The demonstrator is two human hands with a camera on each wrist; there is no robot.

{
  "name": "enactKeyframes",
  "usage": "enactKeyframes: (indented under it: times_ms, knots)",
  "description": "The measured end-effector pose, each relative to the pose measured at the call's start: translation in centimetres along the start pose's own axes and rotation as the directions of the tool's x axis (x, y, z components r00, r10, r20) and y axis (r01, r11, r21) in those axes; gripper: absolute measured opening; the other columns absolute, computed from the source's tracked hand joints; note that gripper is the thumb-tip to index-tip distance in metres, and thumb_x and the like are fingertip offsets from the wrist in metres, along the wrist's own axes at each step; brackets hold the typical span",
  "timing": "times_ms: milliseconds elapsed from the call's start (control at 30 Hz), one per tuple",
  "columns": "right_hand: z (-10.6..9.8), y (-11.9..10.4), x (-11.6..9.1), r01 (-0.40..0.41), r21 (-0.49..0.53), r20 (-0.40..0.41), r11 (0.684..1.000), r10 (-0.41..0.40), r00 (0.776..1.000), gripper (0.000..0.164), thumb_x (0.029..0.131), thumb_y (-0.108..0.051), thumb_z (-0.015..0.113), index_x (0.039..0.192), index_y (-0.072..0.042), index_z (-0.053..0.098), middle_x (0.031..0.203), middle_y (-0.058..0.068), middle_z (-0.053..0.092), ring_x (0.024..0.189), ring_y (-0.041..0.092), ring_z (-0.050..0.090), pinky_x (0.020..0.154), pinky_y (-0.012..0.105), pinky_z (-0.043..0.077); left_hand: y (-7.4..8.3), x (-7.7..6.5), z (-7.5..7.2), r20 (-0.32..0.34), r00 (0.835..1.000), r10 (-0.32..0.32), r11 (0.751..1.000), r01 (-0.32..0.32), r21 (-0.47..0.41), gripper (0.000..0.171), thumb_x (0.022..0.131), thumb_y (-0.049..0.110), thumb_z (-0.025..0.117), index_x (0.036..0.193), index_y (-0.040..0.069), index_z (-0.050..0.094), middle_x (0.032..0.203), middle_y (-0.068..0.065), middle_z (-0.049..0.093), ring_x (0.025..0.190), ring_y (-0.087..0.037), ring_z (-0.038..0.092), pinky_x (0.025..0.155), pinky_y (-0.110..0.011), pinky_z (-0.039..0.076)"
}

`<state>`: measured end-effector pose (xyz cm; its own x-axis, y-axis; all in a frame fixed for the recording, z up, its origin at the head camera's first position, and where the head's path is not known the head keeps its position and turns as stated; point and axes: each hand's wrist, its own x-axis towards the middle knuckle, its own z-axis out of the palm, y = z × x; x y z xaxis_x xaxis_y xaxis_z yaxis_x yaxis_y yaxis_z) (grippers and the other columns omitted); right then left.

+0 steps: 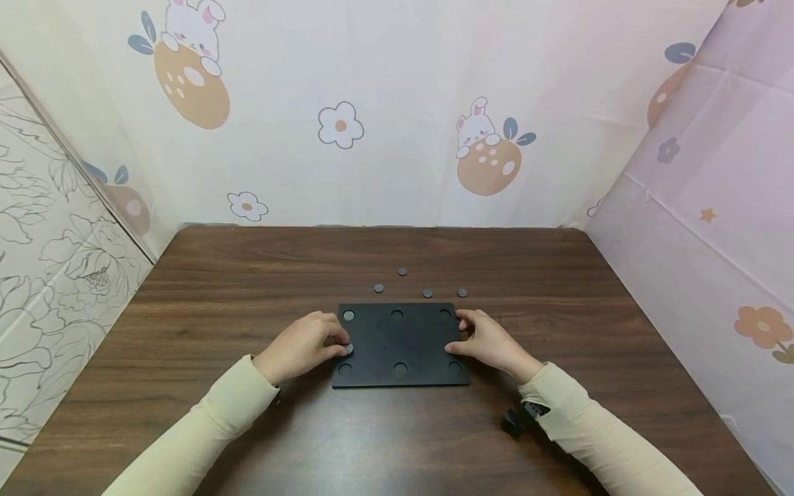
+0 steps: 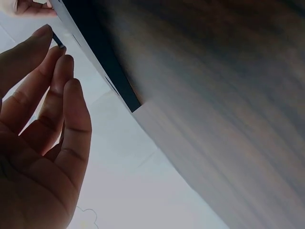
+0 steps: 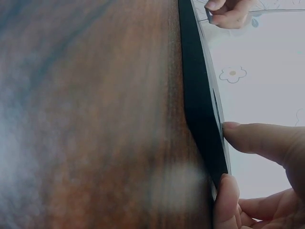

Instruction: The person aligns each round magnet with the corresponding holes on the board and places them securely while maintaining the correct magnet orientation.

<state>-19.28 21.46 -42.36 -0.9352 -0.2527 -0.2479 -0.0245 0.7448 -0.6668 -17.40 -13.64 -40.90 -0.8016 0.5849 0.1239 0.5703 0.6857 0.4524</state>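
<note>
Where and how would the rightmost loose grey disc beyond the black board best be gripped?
I'd pinch the rightmost loose disc by opposite sides of its rim, thumb against fingertip, coming from above and its right: it looks thin, lies flat on the table, and has the other loose discs to its left. The right hand is nearer.

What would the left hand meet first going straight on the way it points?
Probably the right hand, across the flat black rectangular board, provided the left hand clears that surface; its height is unclear.
</note>
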Motion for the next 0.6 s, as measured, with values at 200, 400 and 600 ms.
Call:
enactKeyframes:
  times_ms: [200, 400, 600]
  knots:
    - [0.0, 0.2, -0.2, 0.022, 0.014, 0.012, 1.000, -0.022, 1.000, 0.081, 0.084, -0.029, 0.078, 0.146, 0.004, 0.037, 0.109, 0.011, 0.050, 0.093, 0.022, 0.046, 0.077, 0.036, 0.039, 0.1, -0.7, 0.2, 0.020, 1.000, 0.018, 1.000, -0.019, 0.020, 0.009, 0.083, 0.018, 0.078, 0.092, 0.016, 0.076, 0.088, 0.009, 0.064, 0.084, -0.009, 0.059, 0.073, -0.025, 0.051]
    - [0.0, 0.3, -0.2, 0.034, 0.023, 0.011, 0.999, -0.035, 0.999, 0.081, 0.085, -0.029, 0.077, 0.147, 0.004, 0.037, 0.110, 0.011, 0.050, 0.092, 0.022, 0.045, 0.076, 0.036, 0.039, 0.3, -1.1, 0.4, 0.033, 0.999, 0.019, 0.999, -0.020, 0.025, 0.008, 0.083, 0.018, 0.078, 0.090, 0.017, 0.077, 0.087, 0.010, 0.064, 0.083, -0.008, 0.058, 0.072, -0.025, 0.050]
    - [0.0, 0.3, -0.2, 0.033, 0.028, 0.010, 0.999, -0.033, 0.999, 0.081, 0.085, -0.028, 0.077, 0.147, 0.004, 0.037, 0.110, 0.011, 0.049, 0.093, 0.022, 0.045, 0.076, 0.036, 0.039, 0.1, -1.3, 0.6, 0.027, 0.999, 0.042, 0.999, -0.043, 0.032, 0.006, 0.082, 0.018, 0.079, 0.088, 0.017, 0.077, 0.084, 0.010, 0.064, 0.081, -0.008, 0.057, 0.072, -0.024, 0.049]
